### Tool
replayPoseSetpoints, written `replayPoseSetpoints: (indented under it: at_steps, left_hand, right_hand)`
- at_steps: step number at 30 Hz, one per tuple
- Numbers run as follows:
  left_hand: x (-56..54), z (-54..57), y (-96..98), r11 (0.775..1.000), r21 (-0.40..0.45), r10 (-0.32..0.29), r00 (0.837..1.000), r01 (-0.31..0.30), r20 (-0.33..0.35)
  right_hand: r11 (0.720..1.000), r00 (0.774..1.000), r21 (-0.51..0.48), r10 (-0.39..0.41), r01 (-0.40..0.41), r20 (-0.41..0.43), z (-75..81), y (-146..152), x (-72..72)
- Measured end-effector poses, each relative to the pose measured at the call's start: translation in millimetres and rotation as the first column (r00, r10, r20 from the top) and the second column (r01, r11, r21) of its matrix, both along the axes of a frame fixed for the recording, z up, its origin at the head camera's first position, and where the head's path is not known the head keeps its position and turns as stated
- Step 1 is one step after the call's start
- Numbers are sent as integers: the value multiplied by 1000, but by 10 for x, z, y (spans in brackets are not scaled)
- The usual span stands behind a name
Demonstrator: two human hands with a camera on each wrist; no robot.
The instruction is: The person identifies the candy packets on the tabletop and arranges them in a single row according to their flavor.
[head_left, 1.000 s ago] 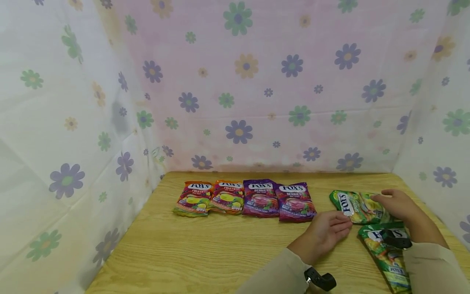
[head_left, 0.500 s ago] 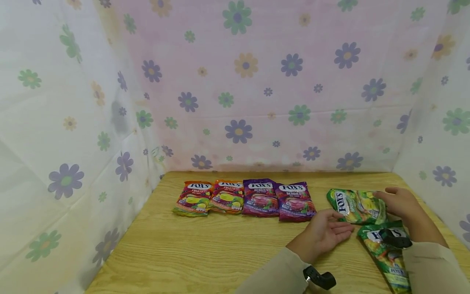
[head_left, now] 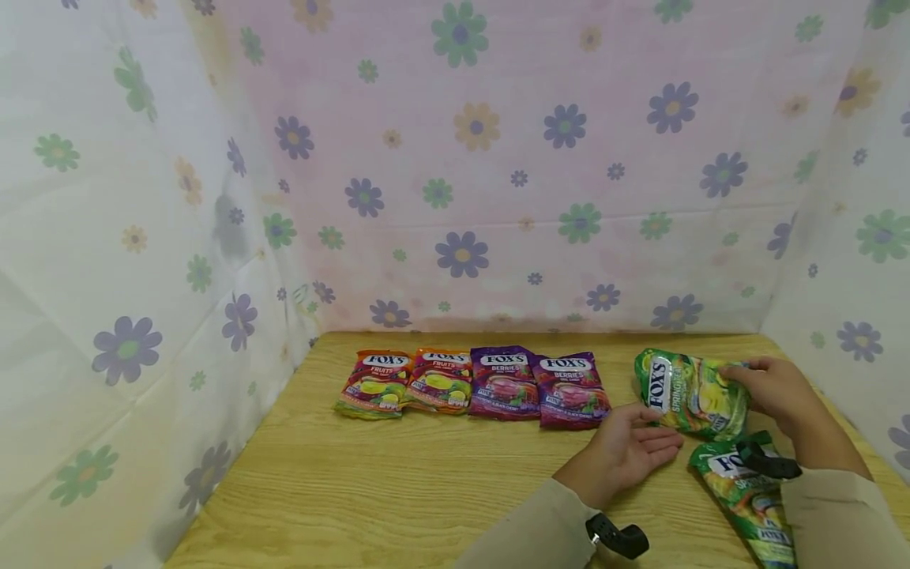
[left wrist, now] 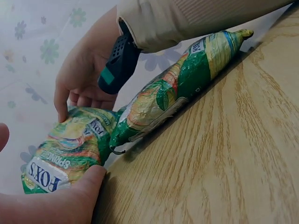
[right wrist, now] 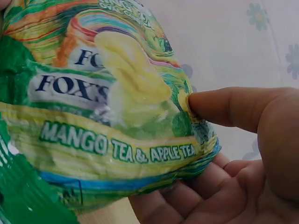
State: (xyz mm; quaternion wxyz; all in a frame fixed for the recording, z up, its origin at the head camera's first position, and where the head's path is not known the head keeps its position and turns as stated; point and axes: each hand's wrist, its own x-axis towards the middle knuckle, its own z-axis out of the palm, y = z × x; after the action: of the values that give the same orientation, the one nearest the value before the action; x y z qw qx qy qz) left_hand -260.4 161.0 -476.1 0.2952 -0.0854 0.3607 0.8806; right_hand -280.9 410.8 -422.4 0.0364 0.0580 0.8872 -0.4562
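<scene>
In the head view my right hand [head_left: 782, 399] grips the right end of a green candy bag [head_left: 686, 395], printed with FOX'S. The right wrist view shows the thumb [right wrist: 219, 106] on the printed face and the other fingers underneath. My left hand [head_left: 629, 450] lies at the bag's lower left corner, thumb at its edge, the other fingers straight and palm turned up. A second green candy bag [head_left: 746, 490] lies just below, partly hidden by the right wrist and sleeve. In the left wrist view the left thumb [left wrist: 88, 186] overlaps the held bag.
Two orange-topped fruit candy bags [head_left: 377, 386] and two purple berry candy bags [head_left: 505, 386] form a row along the back of the wooden table [head_left: 398, 490]. Flowered cloth walls [head_left: 526, 261] stand behind and on both sides.
The held green bag has shifted slightly left and up and turned its printed face more toward the head camera. My right hand has risen a little with it; the left hand has barely moved.
</scene>
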Motion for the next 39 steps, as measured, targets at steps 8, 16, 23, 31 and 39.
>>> replayPoseSetpoints:
  at_steps: [8, 16, 23, 31, 39]
  left_hand:
    - [-13, -14, -14, 1000, -2, 1, 999, -2, -36]
    - [-51, 48, -43, 998, 58, 21, 994, -15, -103]
    - [-103, 133, -150, 992, 102, 92, 969, -70, -231]
    - [-208, 166, -209, 980, 153, 170, 943, -130, -287]
    - [-280, 189, -287, 971, 170, 212, 931, -167, -298]
  right_hand:
    - [992, 994, -125, -3, -10, -107, 145, -100, 4]
    - [948, 980, -314, -17, -47, -199, 308, -281, 5]
    - [835, 958, -512, 57, -201, -282, 413, -500, 59]
    - [986, 966, -157, 11, -53, -257, 536, -715, 107]
    - [995, 963, 90, 70, -48, -262, 536, -744, 122]
